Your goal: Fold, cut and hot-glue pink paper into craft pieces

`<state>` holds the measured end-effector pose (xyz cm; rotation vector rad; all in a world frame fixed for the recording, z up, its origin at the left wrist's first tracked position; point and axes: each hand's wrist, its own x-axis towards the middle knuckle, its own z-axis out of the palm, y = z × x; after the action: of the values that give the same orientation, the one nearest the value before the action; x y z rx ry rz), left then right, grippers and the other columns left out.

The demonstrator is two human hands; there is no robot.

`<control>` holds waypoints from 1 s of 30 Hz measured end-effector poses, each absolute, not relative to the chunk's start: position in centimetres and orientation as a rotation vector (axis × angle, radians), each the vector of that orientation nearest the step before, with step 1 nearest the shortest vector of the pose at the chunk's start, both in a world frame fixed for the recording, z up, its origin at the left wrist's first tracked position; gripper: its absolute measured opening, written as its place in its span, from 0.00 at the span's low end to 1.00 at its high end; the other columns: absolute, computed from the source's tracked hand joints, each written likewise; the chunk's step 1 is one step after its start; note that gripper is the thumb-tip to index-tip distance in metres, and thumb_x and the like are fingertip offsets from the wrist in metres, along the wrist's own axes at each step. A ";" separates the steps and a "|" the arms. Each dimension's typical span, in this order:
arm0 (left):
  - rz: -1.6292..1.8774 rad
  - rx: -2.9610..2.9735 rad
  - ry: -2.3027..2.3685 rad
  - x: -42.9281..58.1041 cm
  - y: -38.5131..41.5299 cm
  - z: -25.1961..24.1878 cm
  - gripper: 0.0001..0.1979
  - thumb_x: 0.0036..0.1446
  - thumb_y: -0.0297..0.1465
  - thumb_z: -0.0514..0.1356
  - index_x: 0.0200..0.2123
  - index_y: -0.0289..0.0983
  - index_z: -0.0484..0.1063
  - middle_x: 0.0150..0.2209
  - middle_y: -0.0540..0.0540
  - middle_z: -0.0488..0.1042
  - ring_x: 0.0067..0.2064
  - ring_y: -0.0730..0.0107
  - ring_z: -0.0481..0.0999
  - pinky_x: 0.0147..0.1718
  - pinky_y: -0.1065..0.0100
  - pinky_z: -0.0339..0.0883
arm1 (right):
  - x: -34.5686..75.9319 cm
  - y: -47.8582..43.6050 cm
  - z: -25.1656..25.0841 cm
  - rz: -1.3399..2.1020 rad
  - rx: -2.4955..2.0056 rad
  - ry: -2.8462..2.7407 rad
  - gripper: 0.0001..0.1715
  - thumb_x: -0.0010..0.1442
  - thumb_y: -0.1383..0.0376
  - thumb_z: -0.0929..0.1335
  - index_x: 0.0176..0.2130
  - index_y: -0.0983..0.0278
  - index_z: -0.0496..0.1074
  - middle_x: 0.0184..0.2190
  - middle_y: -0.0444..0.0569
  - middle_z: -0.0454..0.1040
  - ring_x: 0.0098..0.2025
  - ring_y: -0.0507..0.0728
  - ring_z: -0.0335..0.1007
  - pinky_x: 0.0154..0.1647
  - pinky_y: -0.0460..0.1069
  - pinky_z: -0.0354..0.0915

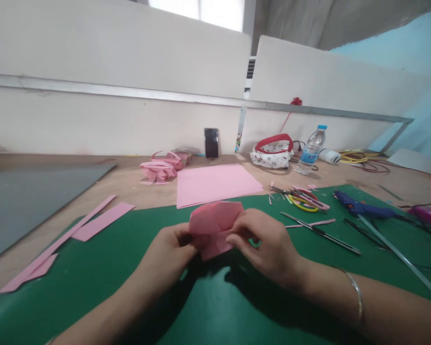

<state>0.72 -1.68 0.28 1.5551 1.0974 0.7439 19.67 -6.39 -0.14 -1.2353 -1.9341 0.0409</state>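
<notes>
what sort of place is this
Probably a craft workspace: there is a blue glue gun on a green mat, with sheets of pink paper lying just behind the hands' work.

"What's the folded piece (215,218) made of?"
"Paper, smooth and matt."
"And the mat (107,254)?"
"Smooth, with a glossy sheen."
"The water bottle (311,149)?"
"Clear, shiny plastic."
"The bangle (358,293)?"
"Shiny metal."

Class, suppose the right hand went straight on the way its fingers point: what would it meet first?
The right hand would first meet the folded pink paper, already at its fingertips. Beyond that, probably the left hand, though depth is hard to judge.
</notes>
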 end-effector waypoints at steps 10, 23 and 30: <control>0.881 1.429 1.097 1.1 -2.2 0.6 0.14 0.56 0.35 0.54 0.45 0.38 0.68 0.37 0.46 0.76 0.35 0.65 0.74 0.33 0.64 0.68 | 19.7 -6.2 0.0 0.152 -1.245 -1.929 0.04 0.56 0.73 0.65 0.30 0.65 0.68 0.27 0.43 0.68 0.26 0.49 0.58 0.28 0.44 0.56; 0.858 1.697 1.152 0.6 -1.5 0.0 0.07 0.57 0.38 0.51 0.31 0.41 0.60 0.28 0.51 0.68 0.32 0.65 0.70 0.30 0.65 0.64 | 20.4 -5.6 -0.3 0.106 -1.347 -1.920 0.05 0.56 0.72 0.68 0.36 0.65 0.72 0.31 0.46 0.75 0.35 0.54 0.66 0.36 0.47 0.60; 0.871 1.879 1.142 0.2 -0.3 -1.6 0.04 0.53 0.33 0.51 0.32 0.41 0.63 0.31 0.50 0.71 0.35 0.62 0.71 0.35 0.62 0.64 | 21.5 -4.5 0.4 -0.054 -1.434 -2.496 0.15 0.58 0.77 0.61 0.43 0.65 0.70 0.38 0.50 0.75 0.37 0.55 0.70 0.32 0.46 0.58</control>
<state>0.18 -0.33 -1.60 1.8787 1.1421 0.8711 21.50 -4.46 0.44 -1.4338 -2.4959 -0.0544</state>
